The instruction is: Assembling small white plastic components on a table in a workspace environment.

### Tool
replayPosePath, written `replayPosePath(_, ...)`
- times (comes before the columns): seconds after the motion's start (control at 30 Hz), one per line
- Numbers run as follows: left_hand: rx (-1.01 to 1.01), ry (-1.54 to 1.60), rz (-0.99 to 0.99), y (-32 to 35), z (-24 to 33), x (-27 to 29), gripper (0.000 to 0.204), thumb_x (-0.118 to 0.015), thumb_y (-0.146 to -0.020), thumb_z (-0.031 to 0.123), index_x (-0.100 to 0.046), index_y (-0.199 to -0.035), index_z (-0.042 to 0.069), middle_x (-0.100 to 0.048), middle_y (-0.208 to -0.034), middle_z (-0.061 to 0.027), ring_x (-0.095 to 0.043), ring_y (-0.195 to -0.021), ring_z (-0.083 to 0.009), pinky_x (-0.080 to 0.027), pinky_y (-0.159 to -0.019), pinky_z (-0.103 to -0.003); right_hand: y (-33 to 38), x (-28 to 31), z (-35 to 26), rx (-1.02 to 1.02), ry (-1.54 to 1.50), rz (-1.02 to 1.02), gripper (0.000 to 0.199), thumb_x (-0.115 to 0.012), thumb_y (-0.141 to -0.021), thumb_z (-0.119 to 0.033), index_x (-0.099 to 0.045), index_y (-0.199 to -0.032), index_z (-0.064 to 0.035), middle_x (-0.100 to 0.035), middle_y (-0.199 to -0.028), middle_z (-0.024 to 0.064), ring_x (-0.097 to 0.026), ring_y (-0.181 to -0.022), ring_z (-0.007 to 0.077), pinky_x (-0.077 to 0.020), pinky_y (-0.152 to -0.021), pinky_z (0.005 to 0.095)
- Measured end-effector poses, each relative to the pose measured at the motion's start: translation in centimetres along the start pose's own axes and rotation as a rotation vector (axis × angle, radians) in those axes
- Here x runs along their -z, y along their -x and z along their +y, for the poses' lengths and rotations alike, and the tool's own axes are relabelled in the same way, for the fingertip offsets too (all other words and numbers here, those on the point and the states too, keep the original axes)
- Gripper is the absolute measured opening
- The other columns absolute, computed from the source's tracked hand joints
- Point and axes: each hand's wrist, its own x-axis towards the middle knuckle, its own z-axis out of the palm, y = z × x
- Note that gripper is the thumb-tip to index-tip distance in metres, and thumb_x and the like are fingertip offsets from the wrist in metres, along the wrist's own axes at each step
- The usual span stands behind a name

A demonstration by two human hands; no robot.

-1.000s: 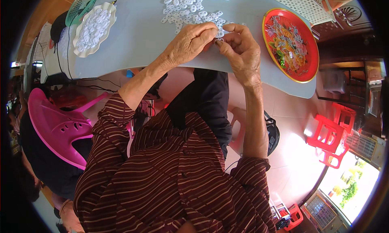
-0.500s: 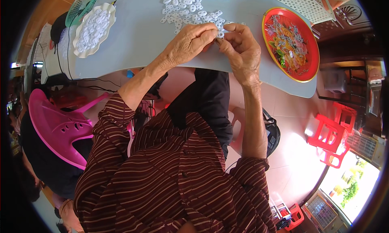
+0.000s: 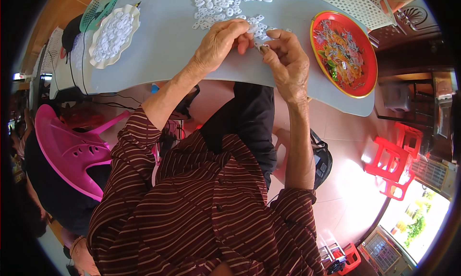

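Above the near edge of the grey table my left hand (image 3: 218, 43) has its thumb and forefinger closed on a small white plastic piece (image 3: 252, 28). My right hand (image 3: 289, 65) is just to the right, thumb and fingers pinched. Something tiny and pale shows at its thumb tip, too small to name. Behind both hands lies a loose heap of white oval plastic pieces with holes (image 3: 218, 6). Right of my right hand sits a round red tray (image 3: 369, 67) with a flower print, small silvery slivers scattered in it.
At the left a scalloped white dish (image 3: 133, 24) holds many white pieces, beside a green mesh basket (image 3: 103, 2). A white perforated basket (image 3: 348, 7) stands at the back right. Below are a pink chair (image 3: 67, 146), red stools (image 3: 389, 158) and a person's dark clothing (image 3: 53, 185).
My left hand has moved up and slightly left, drawing apart from my right hand, and its lower fingers have loosened. My right hand has barely moved.
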Motion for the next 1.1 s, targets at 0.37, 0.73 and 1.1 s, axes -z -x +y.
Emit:
replayPosePath(0.37,-0.504,-0.939,0.146,-0.3,1.2,-0.6,0.014,-0.051,-0.088,0.015,-0.054,-0.084,0.001,-0.053,-0.065,-0.0116,-0.058,-0.075,-0.0273,-0.045,-0.064,-0.035,-0.1,0.1,0.0,-0.002,-0.003,0.013,0.025,-0.062,-0.084,0.001,-0.054,-0.108,-0.0007,-0.058,-0.081,0.0012,-0.054,-0.073,0.0059,-0.0456,-0.066,0.0196)
replayPosePath(0.73,-0.135,-0.386,0.084,-1.3,2.3,0.3,0.025,-0.047,-0.089,0.022,-0.056,-0.080,0.001,-0.047,-0.053,-0.0047,-0.051,-0.058,-0.0163,-0.043,-0.058,-0.031,0.1,0.0,-0.1,-0.004,-0.020,0.031,0.025,-0.062,-0.083,0.001,-0.055,-0.107,-0.0007,-0.058,-0.082,0.0010,-0.054,-0.073,0.0060,-0.0457,-0.066,0.0199)
replayPosePath(1.1,0.107,0.338,-0.077,-0.3,2.6,-0.1,0.027,-0.047,-0.093,0.024,-0.054,-0.079,0.002,-0.041,-0.060,-0.0008,-0.051,-0.074,-0.0149,-0.041,-0.072,-0.029,-0.3,0.0,0.4,-0.015,0.000,-0.007,0.009,-0.063,-0.083,0.000,-0.062,-0.092,0.0005,-0.060,-0.076,-0.0005,-0.054,-0.069,0.0039,-0.0452,-0.063,0.0202)
